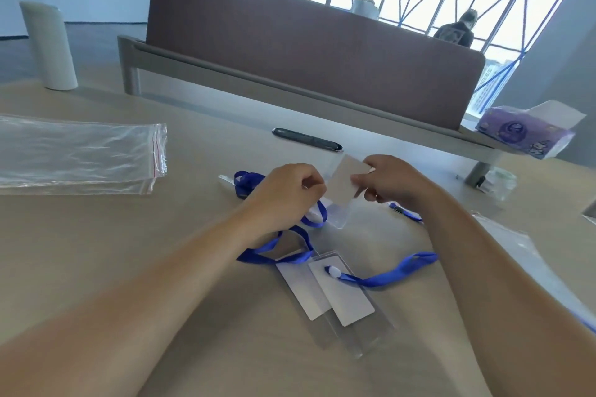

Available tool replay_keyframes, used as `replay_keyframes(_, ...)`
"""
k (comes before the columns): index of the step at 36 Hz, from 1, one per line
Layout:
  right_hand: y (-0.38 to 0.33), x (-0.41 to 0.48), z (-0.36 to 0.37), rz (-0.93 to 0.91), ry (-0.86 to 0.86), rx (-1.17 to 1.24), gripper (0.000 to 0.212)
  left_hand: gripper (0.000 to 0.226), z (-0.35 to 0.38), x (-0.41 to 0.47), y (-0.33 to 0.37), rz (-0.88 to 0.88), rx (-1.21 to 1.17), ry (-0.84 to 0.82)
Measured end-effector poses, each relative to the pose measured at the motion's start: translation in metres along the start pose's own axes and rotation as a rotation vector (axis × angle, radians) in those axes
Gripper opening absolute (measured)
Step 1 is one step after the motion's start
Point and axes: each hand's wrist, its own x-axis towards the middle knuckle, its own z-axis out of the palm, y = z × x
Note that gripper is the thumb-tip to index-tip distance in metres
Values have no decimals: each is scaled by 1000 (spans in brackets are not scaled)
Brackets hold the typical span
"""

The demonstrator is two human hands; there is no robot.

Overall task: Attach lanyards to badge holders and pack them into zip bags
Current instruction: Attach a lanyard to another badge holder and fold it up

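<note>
Two bare forearms reach out over a pale table (96, 251). Brown partition (290, 42) stands along its far edge.

Stack of clear zip bags (74, 155) lies flat at far left, red line at the seals, well apart from the hands. White cylinder (48, 45) stands upright behind the stack. Purple tissue pack (522, 135) sits at far right; its print is too blurred to read.

Left hand (283, 193): knuckles up, fingers curled tight, tips at the left edge of the held badge holder (346, 182). A blue lanyard loop (314, 217) hangs just below this hand; cannot tell whether the strap is in the grip too.

Right hand (393, 180): thumb and fingers pinch the holder's right edge. The holder, with a white card inside, is lifted off the table between both hands and tilted.

Nearer the body, two more badge holders lie overlapped on the table, left one (300, 290) under right one (351, 300). A second blue lanyard (387, 277) runs right from a white snap (332, 271) on the right one.
</note>
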Motion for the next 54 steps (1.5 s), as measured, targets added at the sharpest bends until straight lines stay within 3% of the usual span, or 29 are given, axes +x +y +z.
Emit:
replay_keyframes(5, -7, -9, -9, -75, 124, 100, 14, 17, -1, -1, 4, -17, 23, 54)
replay_keyframes(13, -3, -31, -5, -101, -14, 442, 17, 50, -7, 4, 6, -115, -13, 150)
replay_keyframes(21, 8, -38, 1, -89, 15, 475, 19, 61, -6, 7, 5, -203, -127, 178)
replay_keyframes(25, 10, -39, 3, -121, -12, 520, 17, 46, -8, 7, 5, -237, -198, 126)
replay_keyframes(31, 9, -43, 5, -142, -55, 602, 17, 15, -1, 3, 7, -288, -593, 34)
replay_keyframes(36, 17, -44, -4, -126, 30, 424, 17, 9, 10, 11, 21, -263, -568, 45)
replay_keyframes(41, 41, -39, -24, -46, 107, 383, 34, 9, 22, 22, 39, -209, -583, 89)
replay_keyframes(44, 54, -34, -32, 12, 143, 333, 29, 17, 30, 28, 48, -189, -612, 132)
replay_keyframes(48, 72, -20, -33, 68, 236, -32, 19, 24, 42, 36, 55, -208, -622, 131)
replay_keyframes(51, 79, -8, -30, 143, 145, -348, 25, 14, 51, 40, 55, -209, -610, 129)
replay_keyframes(54, 86, 3, -25, 219, 92, -507, 36, 17, 57, 44, 51, -238, -566, 145)
